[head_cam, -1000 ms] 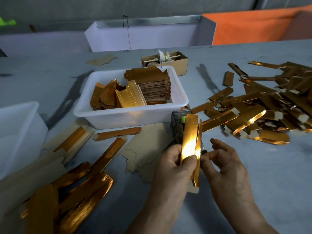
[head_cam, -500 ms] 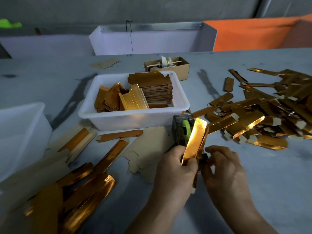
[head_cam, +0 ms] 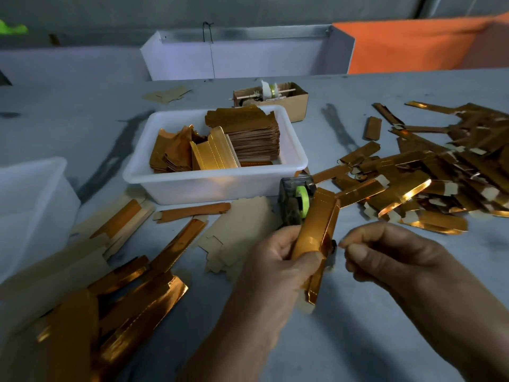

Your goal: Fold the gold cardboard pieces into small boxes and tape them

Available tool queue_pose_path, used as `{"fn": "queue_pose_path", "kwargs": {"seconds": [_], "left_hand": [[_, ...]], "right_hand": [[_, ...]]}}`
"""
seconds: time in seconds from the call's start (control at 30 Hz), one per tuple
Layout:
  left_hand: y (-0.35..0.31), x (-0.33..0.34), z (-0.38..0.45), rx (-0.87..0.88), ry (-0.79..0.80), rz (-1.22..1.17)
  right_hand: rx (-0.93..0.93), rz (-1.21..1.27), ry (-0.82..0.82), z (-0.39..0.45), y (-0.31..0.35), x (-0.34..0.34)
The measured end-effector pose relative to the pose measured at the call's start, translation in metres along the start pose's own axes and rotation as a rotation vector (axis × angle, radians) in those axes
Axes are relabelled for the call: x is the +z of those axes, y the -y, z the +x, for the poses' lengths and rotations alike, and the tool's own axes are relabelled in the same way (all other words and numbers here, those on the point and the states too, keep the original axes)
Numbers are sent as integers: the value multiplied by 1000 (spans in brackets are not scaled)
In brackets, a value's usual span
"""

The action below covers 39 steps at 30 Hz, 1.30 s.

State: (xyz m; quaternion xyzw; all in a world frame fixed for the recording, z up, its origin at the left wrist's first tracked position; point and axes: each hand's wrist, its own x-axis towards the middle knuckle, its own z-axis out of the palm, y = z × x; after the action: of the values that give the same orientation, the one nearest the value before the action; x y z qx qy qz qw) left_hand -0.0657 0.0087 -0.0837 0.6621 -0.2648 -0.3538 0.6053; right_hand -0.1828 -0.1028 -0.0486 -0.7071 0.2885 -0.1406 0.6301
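My left hand grips a long folded gold box, held upright and tilted slightly right in front of the tape dispenser with its green roll. My right hand is just right of the box, not touching it. Its fingers are curled and its thumb and forefinger pinch what looks like a small clear piece of tape, barely visible. A white tray behind holds stacked flat gold pieces. Finished gold boxes lie heaped at the right.
Flat gold cardboard pieces lie spread at the lower left, with brown-side-up blanks near my left hand. A white bin stands at the left edge. A small cardboard box sits behind the tray.
My right hand has pulled away to the right from the dispenser's cutter. My left hand has tilted the gold box further right and turned it, so the bright glare is gone.
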Motion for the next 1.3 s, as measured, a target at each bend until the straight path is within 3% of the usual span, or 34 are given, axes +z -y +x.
{"fn": "queue_pose_path", "kwargs": {"seconds": [0.33,0.67,0.93,1.3], "left_hand": [[-9,-1,-11,113,-3,91],[-4,7,-16,199,-26,157],[6,15,-18,252,-178,309],[14,23,-27,269,-305,318]], "right_hand": [[-212,-306,-16,16,2,12],[-163,-457,-159,17,1,14],[-143,-600,-178,16,9,19],[-50,-519,-76,18,13,9]]}}
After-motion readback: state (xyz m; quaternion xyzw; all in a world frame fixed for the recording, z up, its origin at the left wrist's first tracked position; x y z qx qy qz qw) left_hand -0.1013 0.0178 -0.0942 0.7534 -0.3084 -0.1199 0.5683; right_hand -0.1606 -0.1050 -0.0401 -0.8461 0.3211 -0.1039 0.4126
